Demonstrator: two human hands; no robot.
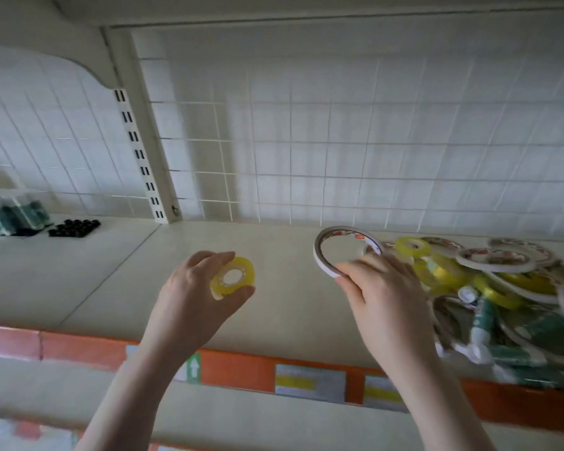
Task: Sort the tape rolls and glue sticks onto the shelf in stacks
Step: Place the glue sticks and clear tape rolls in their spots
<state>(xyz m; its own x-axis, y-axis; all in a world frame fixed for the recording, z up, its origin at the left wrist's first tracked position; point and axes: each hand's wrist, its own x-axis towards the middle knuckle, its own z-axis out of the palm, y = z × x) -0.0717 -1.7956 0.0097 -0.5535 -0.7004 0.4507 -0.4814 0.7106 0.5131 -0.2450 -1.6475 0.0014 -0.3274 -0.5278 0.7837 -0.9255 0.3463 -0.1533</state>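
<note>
Both forearms enter from the bottom edge and reach over the shelf [163, 255], whose front lip carries an orange strip [241, 369] with price labels.

Left hand [192, 294]: fingers and thumb curled round a small yellow tape roll [232, 277], held clear above the shelf, its white core facing the camera.

Right hand [381, 297]: fingers pinch the lower edge of a large thin white tape ring [319, 255], tilted up on its edge above the shelf — just left of the heap.

Heap [502, 288]: an unsorted pile at the right end of the shelf. Visible in it are yellow tape rolls [412, 246], flat white rings with printed cores [495, 260] and green-and-white glue sticks [482, 320]; the items overlap and lie at mixed angles, blurred toward the frame edge.

Far left of the shelf: a clear box of green-topped items [10, 211] and a cluster of small black caps [75, 227] — contents too small to identify.

Behind the shelf: a white wire grid panel [339, 141] and a slotted upright [137, 154].
</note>
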